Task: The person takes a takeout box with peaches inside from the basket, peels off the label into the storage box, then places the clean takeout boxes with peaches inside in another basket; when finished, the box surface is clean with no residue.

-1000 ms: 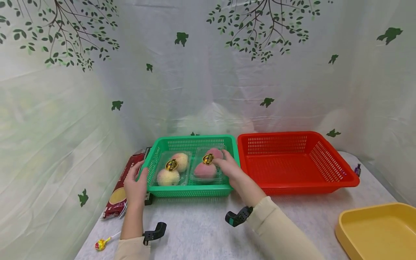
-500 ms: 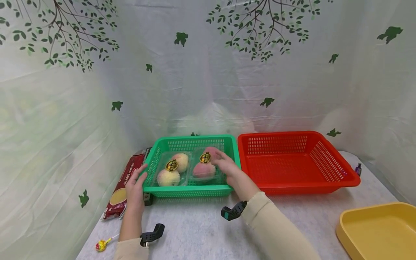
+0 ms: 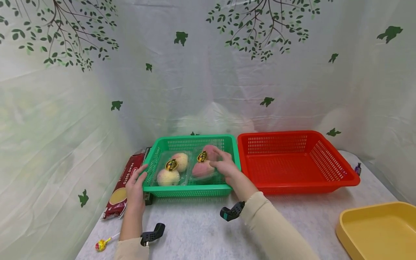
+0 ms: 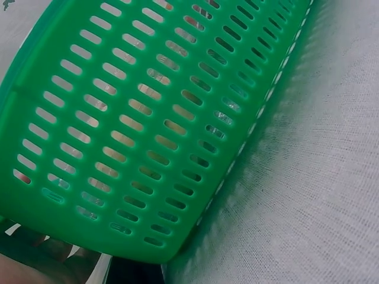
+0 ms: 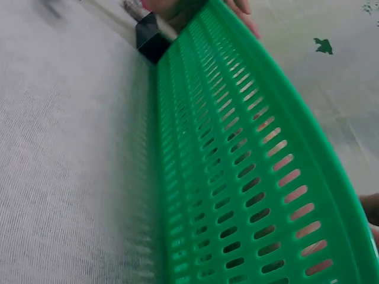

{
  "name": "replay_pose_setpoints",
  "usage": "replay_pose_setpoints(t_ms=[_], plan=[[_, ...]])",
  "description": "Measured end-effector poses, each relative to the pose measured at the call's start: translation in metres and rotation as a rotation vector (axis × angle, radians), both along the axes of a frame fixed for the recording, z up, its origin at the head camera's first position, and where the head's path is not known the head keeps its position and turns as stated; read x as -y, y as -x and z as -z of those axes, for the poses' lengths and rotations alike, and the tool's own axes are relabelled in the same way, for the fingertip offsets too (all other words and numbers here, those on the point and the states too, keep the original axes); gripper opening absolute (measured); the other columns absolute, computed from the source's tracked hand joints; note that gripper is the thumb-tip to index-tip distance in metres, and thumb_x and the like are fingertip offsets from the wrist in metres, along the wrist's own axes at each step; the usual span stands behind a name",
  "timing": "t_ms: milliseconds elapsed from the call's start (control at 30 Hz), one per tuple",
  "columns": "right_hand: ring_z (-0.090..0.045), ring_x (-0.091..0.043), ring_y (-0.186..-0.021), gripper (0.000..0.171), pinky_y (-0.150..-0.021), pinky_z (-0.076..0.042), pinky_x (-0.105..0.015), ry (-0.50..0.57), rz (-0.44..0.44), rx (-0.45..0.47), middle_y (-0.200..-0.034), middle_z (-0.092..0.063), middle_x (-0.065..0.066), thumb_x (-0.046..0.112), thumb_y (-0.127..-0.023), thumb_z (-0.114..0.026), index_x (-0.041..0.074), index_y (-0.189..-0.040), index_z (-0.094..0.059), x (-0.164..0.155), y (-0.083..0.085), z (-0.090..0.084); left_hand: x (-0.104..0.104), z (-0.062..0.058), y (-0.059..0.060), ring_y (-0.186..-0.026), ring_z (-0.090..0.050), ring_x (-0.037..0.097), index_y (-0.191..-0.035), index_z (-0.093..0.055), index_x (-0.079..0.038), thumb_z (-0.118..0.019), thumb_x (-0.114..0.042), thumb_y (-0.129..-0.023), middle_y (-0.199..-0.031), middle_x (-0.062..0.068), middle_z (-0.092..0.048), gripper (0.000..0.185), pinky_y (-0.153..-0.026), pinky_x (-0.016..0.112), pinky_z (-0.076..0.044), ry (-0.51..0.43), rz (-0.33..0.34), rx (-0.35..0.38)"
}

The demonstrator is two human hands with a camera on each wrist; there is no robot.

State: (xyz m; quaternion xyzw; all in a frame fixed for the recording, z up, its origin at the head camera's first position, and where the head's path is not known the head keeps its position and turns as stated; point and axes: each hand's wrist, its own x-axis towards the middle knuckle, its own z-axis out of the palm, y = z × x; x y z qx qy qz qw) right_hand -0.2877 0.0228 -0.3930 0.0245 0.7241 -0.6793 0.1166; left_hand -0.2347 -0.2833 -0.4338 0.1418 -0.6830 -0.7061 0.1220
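- Green plastic basket (image 3: 191, 189) near table centre, side by side with red basket (image 3: 294, 162) at its 3 o'clock, rims touching or nearly so.
- Inside green basket: 2 clear clamshell packs, each with 2 peaches and a yellow-black sticker; yellowish pack (image 3: 171, 169) at 9 o'clock, pinker pack (image 3: 204, 164) at 3 o'clock.
- Right hand (image 3: 224, 167) over basket's right rim, fingers curled on pinker pack, gripping it; pack tilted, its far end raised.
- Left hand (image 3: 136, 184) against basket's left wall at 9 o'clock, fingers fairly straight, thumb at rim; pressing, not clasping.
- Red-brown pasta packet (image 3: 121, 191) flat at 9 o'clock of left hand.
- Lollipop (image 3: 101, 245) at 7 o'clock, near table edge.
- Yellow tray (image 3: 367, 231) at 4 o'clock, well apart.
- Wrist views: only slotted green wall (image 4: 148, 118) and white cloth.
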Motion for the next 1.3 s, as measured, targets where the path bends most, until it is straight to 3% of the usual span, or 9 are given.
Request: replay_pose_setpoints(t_ms=[167, 300, 500, 633, 733, 800, 1000, 1200, 1300], plan=[[-0.036, -0.031, -0.13, 0.057, -0.101, -0.041, -0.05, -0.007, 0.034, 0.017, -0.164, -0.014, -0.008, 0.011, -0.097, -0.061, 0.034, -0.148, -0.049, 0.003, 0.0, 0.0, 0.0, -0.001, -0.002, -0.148, -0.023, 0.021, -0.148, -0.049, -0.017, -0.044, -0.024, -0.107, -0.164, 0.0, -0.029, 0.042, -0.123, 0.049, -0.02, 0.005, -0.007, -0.008], [-0.043, -0.025, -0.111, 0.051, -0.091, -0.039, -0.046, 0.02, 0.025, 0.058, -0.162, -0.029, -0.003, 0.017, -0.1, -0.056, 0.036, -0.146, -0.05, 0.004, -0.002, -0.003, -0.001, -0.001, -0.002, -0.149, -0.023, 0.021, -0.148, -0.05, -0.016, -0.044, -0.017, -0.106, -0.165, 0.0, -0.029, 0.042, -0.123, 0.049, -0.02, 0.014, -0.002, -0.016], [-0.045, -0.026, -0.114, 0.052, -0.079, -0.038, -0.039, 0.02, 0.008, 0.052, -0.158, -0.039, -0.001, 0.017, -0.1, -0.053, 0.037, -0.148, -0.047, 0.003, -0.003, -0.006, 0.0, 0.0, 0.0, -0.148, -0.025, 0.02, -0.147, -0.051, -0.018, -0.042, -0.013, -0.104, -0.164, -0.001, -0.029, 0.044, -0.123, 0.049, -0.022, 0.019, -0.004, -0.015], [-0.044, -0.03, -0.13, 0.054, -0.092, -0.048, -0.048, 0.059, 0.021, 0.05, -0.161, -0.035, -0.002, 0.018, -0.102, -0.051, 0.034, -0.152, -0.041, 0.004, -0.003, -0.007, 0.0, 0.0, 0.0, -0.148, -0.024, 0.02, -0.147, -0.051, -0.018, -0.043, -0.013, -0.104, -0.164, -0.001, -0.029, 0.044, -0.123, 0.048, -0.022, 0.012, -0.009, -0.01], [-0.034, -0.032, -0.144, 0.056, -0.104, -0.042, -0.064, 0.103, 0.04, 0.056, -0.163, -0.031, -0.002, 0.016, -0.102, -0.048, 0.032, -0.154, -0.038, 0.003, -0.004, -0.009, -0.001, -0.001, 0.0, -0.148, -0.024, 0.02, -0.147, -0.051, -0.019, -0.043, -0.013, -0.104, -0.164, -0.001, -0.03, 0.044, -0.123, 0.048, -0.022, 0.009, -0.014, -0.006], [-0.032, -0.032, -0.144, 0.058, -0.104, -0.043, -0.064, 0.123, 0.047, 0.051, -0.164, -0.029, -0.002, 0.013, -0.101, -0.047, 0.033, -0.154, -0.037, 0.003, -0.005, -0.013, -0.001, 0.0, 0.0, -0.148, -0.025, 0.02, -0.147, -0.052, -0.019, -0.043, -0.014, -0.104, -0.164, -0.001, -0.03, 0.044, -0.122, 0.049, -0.022, 0.009, -0.017, -0.005], [-0.04, -0.025, -0.131, 0.054, -0.092, -0.053, -0.052, 0.174, 0.039, -0.006, -0.162, -0.03, 0.002, 0.014, -0.103, -0.046, 0.036, -0.152, -0.04, 0.0, -0.012, -0.029, -0.001, -0.001, -0.001, -0.149, -0.023, 0.021, -0.147, -0.051, -0.017, -0.043, -0.013, -0.104, -0.164, 0.0, -0.03, 0.043, -0.123, 0.049, -0.02, 0.004, -0.016, -0.008], [-0.047, -0.02, -0.094, 0.052, -0.076, -0.055, -0.038, 0.225, 0.017, -0.048, -0.154, -0.037, 0.0, 0.015, -0.103, -0.047, 0.035, -0.151, -0.042, -0.006, -0.028, -0.051, 0.0, 0.0, 0.0, -0.15, -0.022, 0.02, -0.147, -0.051, -0.016, -0.044, -0.012, -0.104, -0.165, 0.0, -0.029, 0.044, -0.123, 0.048, -0.019, -0.007, -0.01, -0.012], [-0.049, -0.022, -0.101, 0.05, -0.079, -0.056, -0.038, 0.251, 0.01, -0.058, -0.154, -0.037, 0.001, 0.016, -0.103, -0.047, 0.036, -0.15, -0.044, -0.013, -0.038, -0.061, 0.0, 0.0, 0.0, -0.15, -0.022, 0.02, -0.147, -0.051, -0.016, -0.044, -0.013, -0.105, -0.165, 0.0, -0.029, 0.043, -0.124, 0.048, -0.02, -0.003, -0.014, -0.01]])
